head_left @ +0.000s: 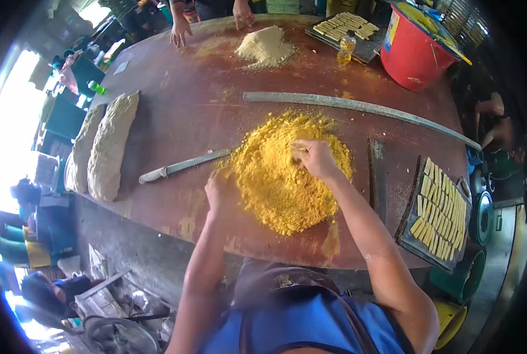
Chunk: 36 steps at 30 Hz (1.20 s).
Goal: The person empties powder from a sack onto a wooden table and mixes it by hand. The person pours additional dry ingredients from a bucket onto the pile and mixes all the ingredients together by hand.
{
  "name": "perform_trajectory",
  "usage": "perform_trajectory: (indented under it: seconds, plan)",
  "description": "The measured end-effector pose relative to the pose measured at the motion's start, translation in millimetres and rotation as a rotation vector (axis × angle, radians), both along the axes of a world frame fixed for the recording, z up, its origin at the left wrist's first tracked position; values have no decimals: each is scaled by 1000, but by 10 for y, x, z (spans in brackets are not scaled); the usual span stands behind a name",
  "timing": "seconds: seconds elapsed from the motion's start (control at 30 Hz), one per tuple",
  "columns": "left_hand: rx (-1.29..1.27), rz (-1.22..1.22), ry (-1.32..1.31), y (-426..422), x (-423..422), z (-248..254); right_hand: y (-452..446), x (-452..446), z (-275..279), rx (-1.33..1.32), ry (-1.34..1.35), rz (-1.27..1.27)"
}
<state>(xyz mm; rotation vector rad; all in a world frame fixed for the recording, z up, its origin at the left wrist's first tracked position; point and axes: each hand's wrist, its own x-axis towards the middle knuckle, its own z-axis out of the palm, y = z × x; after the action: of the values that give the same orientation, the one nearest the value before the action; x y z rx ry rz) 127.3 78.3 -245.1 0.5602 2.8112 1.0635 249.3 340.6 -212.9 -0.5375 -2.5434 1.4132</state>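
A wide pile of crumbly yellow mixture [287,200] lies on the reddish-brown table [181,124]. Over the upper part of the pile is my right hand [312,156], its fingers curled together; whatever they may pinch is too small to make out. My left hand [216,190] is at the pile's left edge, blurred, and its fingers are hard to see. Just left of the pile lies a serrated knife [184,165] with a pale handle, its tip touching the crumbs. Two long pale dough slabs [113,147] rest side by side at the table's left.
A long metal bar [358,106] lies beyond the pile, a dark flat strip [378,177] to its right. Trays of cut strips [437,212], a red bucket [414,50], a bottle [346,47] and a pale powder heap [266,47] stand around. Another person's hands [181,30] touch the far edge.
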Motion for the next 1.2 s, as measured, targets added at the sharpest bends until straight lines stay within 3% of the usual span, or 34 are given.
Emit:
perform_trajectory:
  seconds: [0.03,0.17,0.2,0.27,0.3,0.4,0.47,0.5,0.57,0.67,0.7,0.8,0.83,0.97,1.03,1.07,1.13,1.2]
  plan:
    - [-59,-27,29,-44,-75,-10,-30,40,-8,-100,96,-38]
    - [-91,-124,189,-196,-678,-568,-2,244,178,-153,61,-137]
    - [-84,-148,187,-85,-742,-476,24,289,160,-147,59,-161]
    - [6,-144,-5,86,-797,-212,96,373,55,202,1,-185]
    - [14,-176,-9,124,-801,-269,84,418,-2,210,-5,-216]
    - [-14,-411,171,300,-848,-508,27,565,-105,495,171,-299]
    - [-77,-407,-194,306,-225,57,-35,639,-93,369,-110,-451]
    - [-72,-496,-239,314,2,281,-120,661,-65,384,-110,-476]
    - [-52,-715,-225,354,318,549,-340,687,-32,112,-471,-543]
    - [-234,-684,-153,595,416,249,-731,517,-122,98,-357,-550]
    - [-198,-771,-140,584,375,332,-805,464,-173,400,-213,-615]
    - [-4,-716,-44,626,182,146,-712,431,-47,297,-202,-648]
    - [-83,-751,-222,531,178,573,-701,449,45,376,-140,-647]
    - [-189,-669,-147,561,59,516,-659,401,271,334,-310,-619]
    - [-226,-654,-140,598,70,481,-591,349,219,669,-383,-435]
    - [-272,-641,-132,611,76,450,-543,350,187,670,-384,-421]
    - [-314,-617,-179,594,57,441,-510,313,291,497,-286,-143]
    - [-207,-606,-125,566,13,399,-416,193,351,491,-246,-122]
